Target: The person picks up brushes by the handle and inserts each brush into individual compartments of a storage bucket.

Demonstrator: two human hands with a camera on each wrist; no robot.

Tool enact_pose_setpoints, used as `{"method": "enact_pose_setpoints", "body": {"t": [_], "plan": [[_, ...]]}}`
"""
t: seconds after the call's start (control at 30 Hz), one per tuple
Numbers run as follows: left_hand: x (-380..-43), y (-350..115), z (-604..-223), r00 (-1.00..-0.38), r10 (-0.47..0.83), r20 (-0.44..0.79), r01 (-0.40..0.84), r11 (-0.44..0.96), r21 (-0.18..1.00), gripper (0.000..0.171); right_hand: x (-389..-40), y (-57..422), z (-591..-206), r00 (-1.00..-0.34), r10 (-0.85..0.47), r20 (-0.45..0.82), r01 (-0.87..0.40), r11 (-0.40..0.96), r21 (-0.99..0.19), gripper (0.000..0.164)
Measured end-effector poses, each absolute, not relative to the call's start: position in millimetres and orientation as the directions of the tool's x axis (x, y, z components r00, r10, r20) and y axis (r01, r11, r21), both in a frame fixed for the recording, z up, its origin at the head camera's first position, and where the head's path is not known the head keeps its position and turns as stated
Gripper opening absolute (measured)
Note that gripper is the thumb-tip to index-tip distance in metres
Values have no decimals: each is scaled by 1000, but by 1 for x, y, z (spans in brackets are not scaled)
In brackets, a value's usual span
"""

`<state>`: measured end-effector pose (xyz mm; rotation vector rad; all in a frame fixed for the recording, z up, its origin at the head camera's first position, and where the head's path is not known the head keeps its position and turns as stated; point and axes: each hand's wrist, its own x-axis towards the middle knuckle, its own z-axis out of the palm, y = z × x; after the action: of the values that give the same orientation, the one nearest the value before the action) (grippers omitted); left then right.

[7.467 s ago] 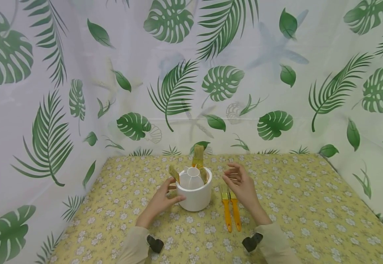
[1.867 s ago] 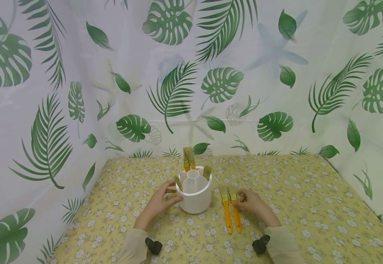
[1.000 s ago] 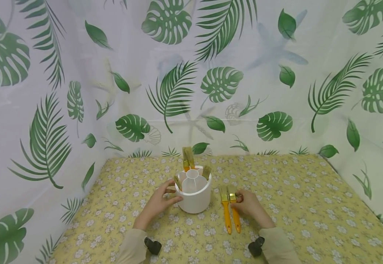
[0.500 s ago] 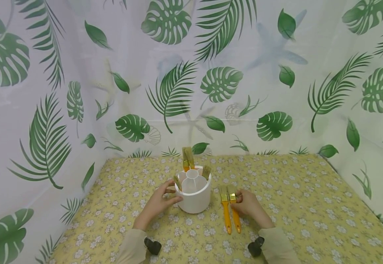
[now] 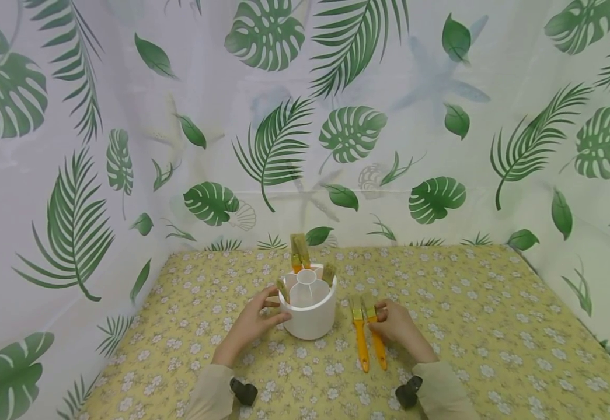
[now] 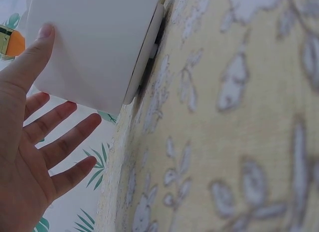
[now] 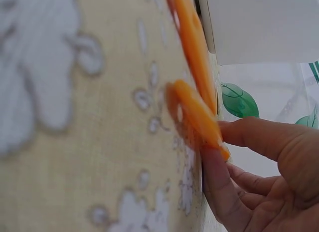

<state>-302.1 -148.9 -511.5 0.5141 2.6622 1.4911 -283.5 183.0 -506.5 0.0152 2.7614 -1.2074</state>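
- Tablecloth (image 5: 178, 350): yellow with white flowers, spread over the lower half of the head frame.
- Wall cloth (image 5: 305, 87): white with green leaves, pale starfish and shells, filling the upper half and both sides.
- Holder (image 5: 310, 321): white, round, divided inside around a central ring; upright on the tablecloth, centre of the frame, below the middle.
- Back brushes (image 5: 300, 252): two, bristles up, at the holder's far side; a small brush (image 5: 283, 290) at its left rim, another brush (image 5: 329, 273) at its right.
- Sleeves (image 5: 212, 391): beige, at the bottom edge, each with a black gadget (image 5: 244, 392) at the wrist.
- Change: against half a second ago, the right brush (image 5: 376, 341) has its handle end swung a little to the right, widening the gap from the left brush (image 5: 361, 341); the holder stays put.
- Left hand (image 5: 252, 318): fingers spread apart, thumb tip against the holder's wall, the other fingers around its left side.
- Right hand (image 5: 396, 324): thumb and a finger pinch the right brush, one on each side of it; the brush lies right of centre, bristles toward the wall cloth, handle toward the bottom edge.
- Left brush: just beside it, untouched, nearer the holder.
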Motion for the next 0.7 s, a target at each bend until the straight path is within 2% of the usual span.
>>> {"method": "enact_pose_setpoints", "body": {"t": [0.3,0.47,0.7], "plan": [[-296,-147,-500,-936,330,124,276,470,838,75,-285,187,-511,-991,-44,-124,70,624,-778,51],[-300,-149,-509,-938,325,122,271,467,842,75,-285,187,-509,-991,-42,-126,73,620,-781,51],[-300,-149,-508,-940,316,126,273,479,834,77,-286,190,-504,-997,-44,-62,19,647,-763,49]]}}
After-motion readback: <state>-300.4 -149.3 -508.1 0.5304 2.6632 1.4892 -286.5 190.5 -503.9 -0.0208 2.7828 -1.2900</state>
